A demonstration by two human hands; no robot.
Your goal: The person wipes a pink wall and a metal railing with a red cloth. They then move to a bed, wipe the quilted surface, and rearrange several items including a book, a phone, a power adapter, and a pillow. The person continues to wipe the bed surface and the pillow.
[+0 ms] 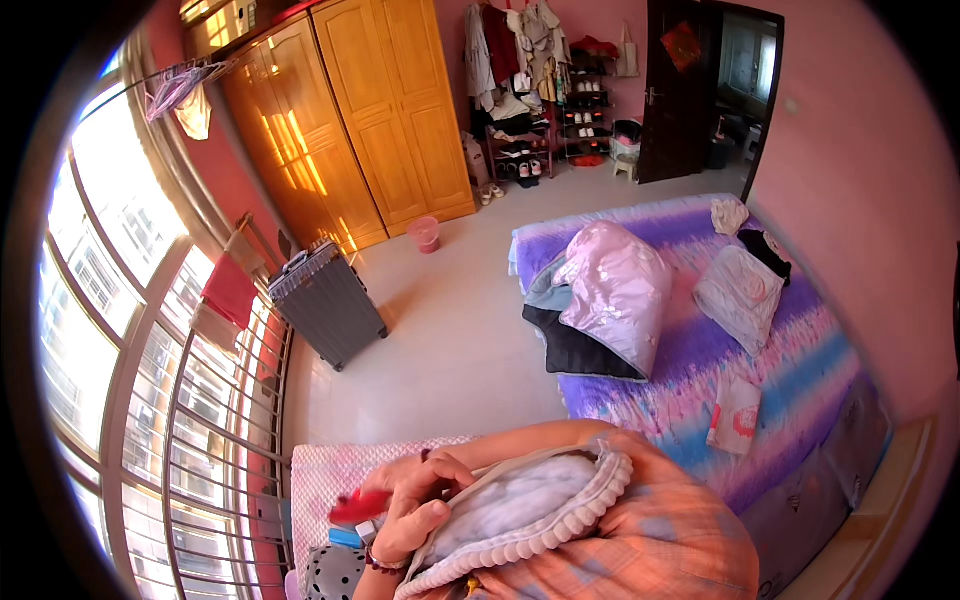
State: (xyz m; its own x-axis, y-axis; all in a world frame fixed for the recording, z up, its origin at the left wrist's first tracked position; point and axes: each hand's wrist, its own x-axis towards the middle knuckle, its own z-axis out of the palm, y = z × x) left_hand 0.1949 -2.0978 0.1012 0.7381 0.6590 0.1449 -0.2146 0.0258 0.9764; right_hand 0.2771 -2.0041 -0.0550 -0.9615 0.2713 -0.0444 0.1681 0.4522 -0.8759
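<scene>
A padded fabric piece [517, 499] with a pale marbled plush face and a thick scalloped beige edge lies against the person's orange plaid clothing. My left hand [411, 529], with a beaded bracelet at the wrist, is at its left end, thumb beside the rim. Above and partly behind it, my right hand [401, 476] reaches in from the right, fingers bent near the fabric's upper edge. The two hands overlap, so what their fingers grip is hidden. A red item [360, 507] shows just left of my right hand; whether it is held cannot be told.
Below the hands is a quilted pink-white surface [330, 469] with a blue packet [345, 538] and a polka-dot cloth [334, 574]. A bed [675, 405] with a pink quilt [619, 289] stands right. A grey suitcase [330, 311] stands by the barred window [225, 442]; a pink bin [425, 235] is farther back.
</scene>
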